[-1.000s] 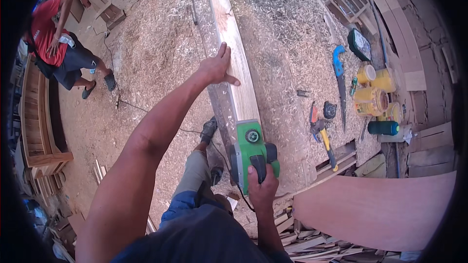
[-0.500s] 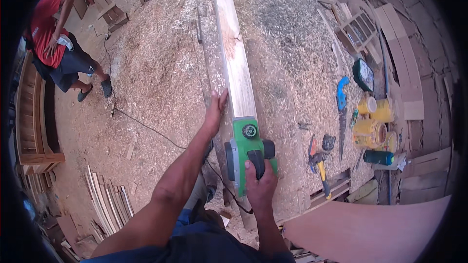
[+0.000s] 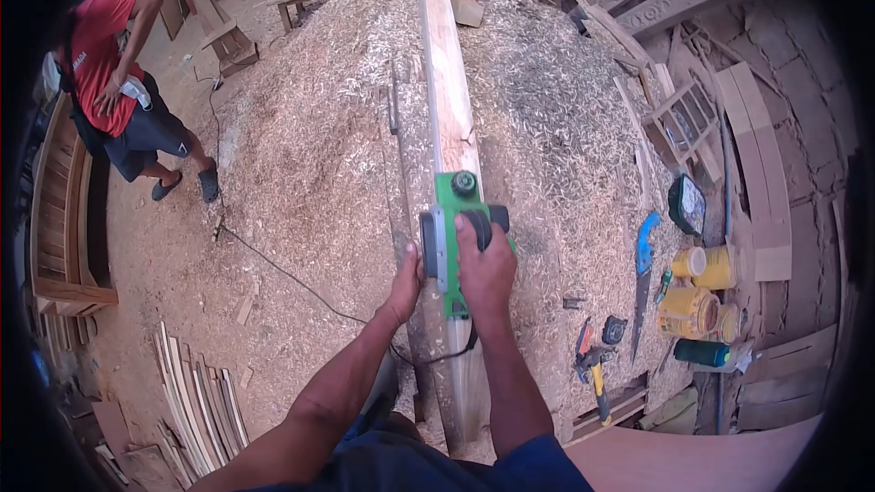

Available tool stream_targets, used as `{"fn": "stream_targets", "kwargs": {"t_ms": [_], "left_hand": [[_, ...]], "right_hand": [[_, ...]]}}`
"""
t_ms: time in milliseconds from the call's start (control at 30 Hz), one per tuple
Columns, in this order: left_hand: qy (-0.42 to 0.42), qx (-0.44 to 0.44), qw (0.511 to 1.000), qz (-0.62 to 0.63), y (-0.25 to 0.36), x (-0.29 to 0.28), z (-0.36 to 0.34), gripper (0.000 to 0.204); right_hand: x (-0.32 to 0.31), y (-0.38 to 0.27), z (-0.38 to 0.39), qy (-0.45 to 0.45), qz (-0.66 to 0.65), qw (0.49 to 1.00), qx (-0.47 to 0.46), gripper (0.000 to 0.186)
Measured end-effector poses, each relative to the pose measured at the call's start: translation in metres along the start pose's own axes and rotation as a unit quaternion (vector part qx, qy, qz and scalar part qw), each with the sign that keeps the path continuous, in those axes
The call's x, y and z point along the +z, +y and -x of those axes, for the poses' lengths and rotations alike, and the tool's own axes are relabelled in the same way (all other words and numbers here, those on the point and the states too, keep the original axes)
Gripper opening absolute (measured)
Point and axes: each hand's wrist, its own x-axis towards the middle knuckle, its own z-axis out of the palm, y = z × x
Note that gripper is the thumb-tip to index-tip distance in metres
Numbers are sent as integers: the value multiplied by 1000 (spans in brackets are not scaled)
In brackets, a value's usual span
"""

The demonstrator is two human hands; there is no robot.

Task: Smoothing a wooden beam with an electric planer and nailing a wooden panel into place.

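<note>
My right hand (image 3: 486,264) is wrapped round the black handle of a green electric hand planer (image 3: 449,255). The planer rests flat on a long pale wooden board (image 3: 446,64), which runs away from me toward the far end. Beside the planer's left side, at the board's left edge, is my left hand (image 3: 407,284), thumb up and fingers stretched; whether it touches the planer or the board is hard to tell. The planer's black cord (image 3: 305,284) trails off to the left. Behind the tool the planed part of the board (image 3: 467,383) shows between my forearms.
Wood shavings cover the ground. To the right lie a blue-handled handsaw (image 3: 643,260), a hammer (image 3: 599,383), yellow tubs (image 3: 688,310) and a dark green bottle (image 3: 702,353). A person in a red shirt (image 3: 105,55) stands at left, near a wooden bench frame (image 3: 73,287) and thin strips (image 3: 196,392).
The planer and my right hand have moved forward along the board, away from me. My left hand now sits beside the tool instead of ahead of it. The view has shifted slightly.
</note>
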Motion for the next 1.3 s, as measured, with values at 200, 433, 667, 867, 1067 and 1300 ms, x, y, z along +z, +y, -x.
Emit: {"fn": "stream_targets", "kwargs": {"t_ms": [200, 433, 667, 867, 1067, 1300], "left_hand": [[65, -74, 993, -62, 1, 5, 5, 90], [15, -18, 997, -76, 8, 4, 4, 89], [-26, 79, 982, -168, 11, 10, 11, 72], [-16, 136, 949, -284, -7, 20, 9, 68], [-19, 132, 962, -237, -13, 27, 14, 68], [-15, 147, 946, -289, -18, 21, 6, 69]], "right_hand": [[49, -32, -116, 11, 24, 999, -46, 54], [31, -47, -119, -115, -48, 990, 63, 59], [-98, 41, 160, -65, -57, 995, 42, 40], [-190, 88, 381, -28, 12, 992, 126, 27], [-184, 110, 379, -24, 30, 993, 113, 26], [-155, 81, 307, 10, 13, 995, 97, 28]]}}
